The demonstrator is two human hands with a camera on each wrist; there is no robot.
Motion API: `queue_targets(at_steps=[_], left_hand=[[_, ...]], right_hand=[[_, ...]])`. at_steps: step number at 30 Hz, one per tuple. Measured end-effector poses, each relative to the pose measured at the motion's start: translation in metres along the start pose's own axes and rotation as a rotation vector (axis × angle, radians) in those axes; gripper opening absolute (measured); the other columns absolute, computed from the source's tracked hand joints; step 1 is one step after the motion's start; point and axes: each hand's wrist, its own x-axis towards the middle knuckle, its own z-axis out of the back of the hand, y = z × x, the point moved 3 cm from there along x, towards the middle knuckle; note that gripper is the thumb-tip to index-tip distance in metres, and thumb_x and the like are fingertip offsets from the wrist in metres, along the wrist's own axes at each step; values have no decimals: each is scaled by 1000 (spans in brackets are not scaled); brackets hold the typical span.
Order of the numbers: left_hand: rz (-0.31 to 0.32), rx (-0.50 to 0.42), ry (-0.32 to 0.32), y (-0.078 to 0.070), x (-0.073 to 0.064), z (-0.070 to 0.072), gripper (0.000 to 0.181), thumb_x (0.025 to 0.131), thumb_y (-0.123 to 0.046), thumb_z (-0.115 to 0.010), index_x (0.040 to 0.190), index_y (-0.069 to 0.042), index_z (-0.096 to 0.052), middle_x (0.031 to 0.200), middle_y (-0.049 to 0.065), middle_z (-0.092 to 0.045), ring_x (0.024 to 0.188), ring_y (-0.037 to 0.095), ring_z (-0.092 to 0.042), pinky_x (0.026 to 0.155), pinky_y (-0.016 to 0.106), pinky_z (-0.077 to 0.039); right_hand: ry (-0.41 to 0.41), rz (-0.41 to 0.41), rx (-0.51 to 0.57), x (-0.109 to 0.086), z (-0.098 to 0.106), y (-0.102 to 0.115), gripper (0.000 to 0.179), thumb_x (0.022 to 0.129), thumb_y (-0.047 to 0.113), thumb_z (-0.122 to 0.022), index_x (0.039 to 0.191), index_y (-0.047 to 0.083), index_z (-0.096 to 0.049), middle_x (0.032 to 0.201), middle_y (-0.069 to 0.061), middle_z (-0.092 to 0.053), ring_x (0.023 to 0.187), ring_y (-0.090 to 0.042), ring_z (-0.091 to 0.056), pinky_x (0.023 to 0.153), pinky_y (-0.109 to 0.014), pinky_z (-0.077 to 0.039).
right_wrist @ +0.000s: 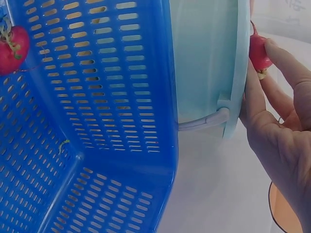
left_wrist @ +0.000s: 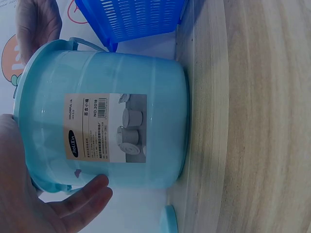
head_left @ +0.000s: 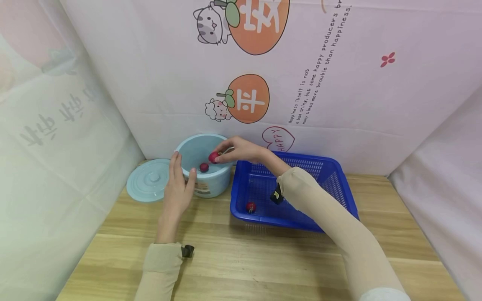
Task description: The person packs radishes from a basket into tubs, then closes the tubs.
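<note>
A red radish point(head_left: 214, 157) is pinched between the thumb and fingers of my right hand point(head_left: 241, 150), over the mouth of a light blue bucket point(head_left: 211, 186). Below and left of it, a second radish point(head_left: 203, 167) shows inside the bucket. My left hand point(head_left: 178, 190) is at the bucket's left side by the rim, its fingers spread and fairly straight; the left wrist view shows the bucket's label point(left_wrist: 105, 127) beside it. One more radish point(head_left: 250, 207) lies in the near left corner of a blue slotted basket point(head_left: 293, 223), beneath my right forearm.
A round light blue lid point(head_left: 148, 179) lies left of the bucket. Basket and bucket stand side by side on the wooden table point(head_left: 241, 263), close to the printed cloth point(head_left: 169, 83) at the back. The bucket's handle point(right_wrist: 206, 119) hangs toward the basket.
</note>
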Motion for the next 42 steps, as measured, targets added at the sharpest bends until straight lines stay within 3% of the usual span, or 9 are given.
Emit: queue_targets(at_steps=[5, 9, 19, 22, 31, 39, 42], left_hand=[[2, -8, 4, -1, -1, 0, 73, 113, -50, -38, 169, -9, -16, 177, 3, -9, 125, 50, -57, 84, 66, -53], [6, -4, 4, -1, 0, 0, 73, 113, -51, -37, 170, -11, -13, 177, 3, -9, 122, 51, -59, 81, 65, -54], [-5, -9, -3, -1, -1, -1, 73, 114, -49, -37, 169, -9, -15, 177, 5, -10, 126, 52, -57, 83, 67, -53], [-4, -8, -1, -1, 0, -1, 72, 114, -50, -37, 170, -12, -13, 177, 3, -9, 125, 51, -57, 83, 65, -54], [-9, -7, -1, -2, 0, -1, 73, 113, -50, -38, 168, -5, -18, 177, 5, -10, 127, 51, -56, 83, 66, -54], [6, -9, -5, -1, 0, 0, 72, 113, -50, -38, 169, -9, -17, 177, 3, -10, 114, 51, -61, 77, 63, -54], [5, -12, -6, -1, 0, -1, 72, 113, -50, -38, 169, -7, -18, 177, 3, -10, 121, 51, -59, 81, 66, -54]], right_hand=[[-9, -11, 24, -4, -1, 0, 49, 101, 26, -74, 145, 10, -63, 145, -11, -63, 136, -30, -55, 106, -41, -52], [-13, -2, 42, -5, -2, 1, 55, 101, 27, -73, 151, 11, -58, 147, -8, -61, 140, -31, -52, 110, -42, -49], [-12, -10, 62, -8, -3, -2, 50, 101, 25, -73, 147, 10, -61, 149, -13, -60, 140, -32, -52, 110, -41, -49], [-19, -7, 74, -8, -3, -3, 48, 101, 25, -73, 146, 10, -62, 146, -11, -63, 139, -33, -53, 109, -42, -50], [-47, 19, 99, -11, -4, -6, 43, 101, 23, -74, 142, 11, -66, 138, -3, -68, 135, -28, -57, 108, -41, -50], [-95, 95, 166, -12, -10, -8, 36, 100, 14, -74, 135, 5, -70, 134, -19, -69, 124, -23, -67, 106, -39, -52], [-121, 112, 207, -13, -11, -12, 33, 101, 11, -73, 133, 4, -71, 131, -18, -71, 121, -26, -68, 105, -40, -53]])
